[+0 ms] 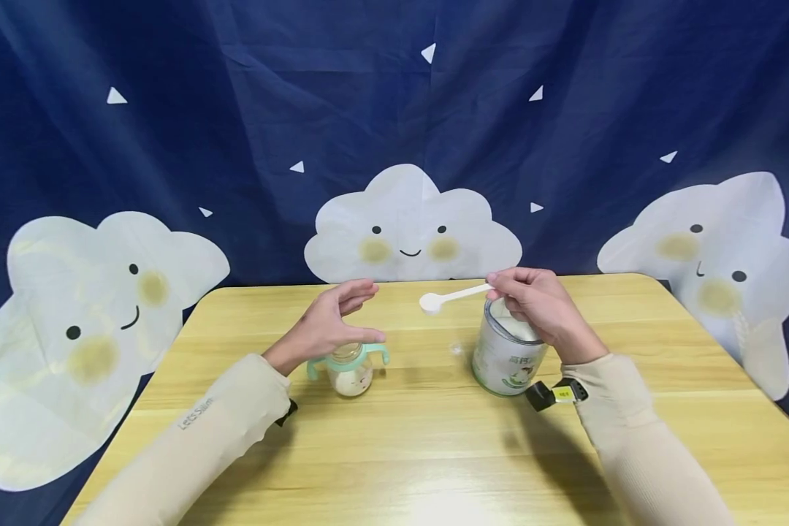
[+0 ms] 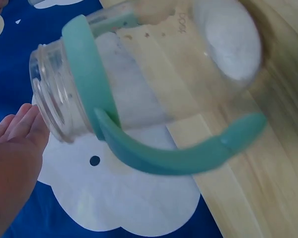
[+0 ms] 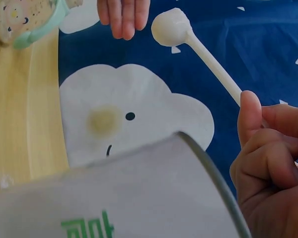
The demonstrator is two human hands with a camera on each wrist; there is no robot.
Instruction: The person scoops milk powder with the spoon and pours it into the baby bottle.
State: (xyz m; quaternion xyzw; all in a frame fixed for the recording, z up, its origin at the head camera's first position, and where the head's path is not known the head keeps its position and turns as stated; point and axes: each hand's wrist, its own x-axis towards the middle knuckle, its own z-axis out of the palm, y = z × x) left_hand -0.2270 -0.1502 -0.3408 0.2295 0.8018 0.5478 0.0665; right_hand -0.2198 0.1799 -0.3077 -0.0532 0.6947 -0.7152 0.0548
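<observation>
Between thumb and fingertips, my right hand (image 1: 539, 303) pinches the end of a white measuring scoop (image 1: 460, 294). The scoop reaches out leftward, its round bowl (image 3: 171, 27) in the air between the two hands. Below the right hand stands an open milk powder can (image 1: 509, 361) with green print, white inside its rim. My left hand (image 1: 329, 321) is held over a baby bottle (image 1: 351, 381), thumb and fingers spread apart and nothing between them. The bottle has mint green handles (image 2: 184, 158) and an uncapped threaded neck (image 2: 52, 94). White powder (image 2: 231, 39) lies at its bottom.
Both things stand on a light wooden table (image 1: 408, 438). A small whitish spot (image 1: 456, 349) shows on the wood just left of the can. Behind the table's far edge hangs a dark blue curtain (image 1: 368, 95) with smiling white clouds.
</observation>
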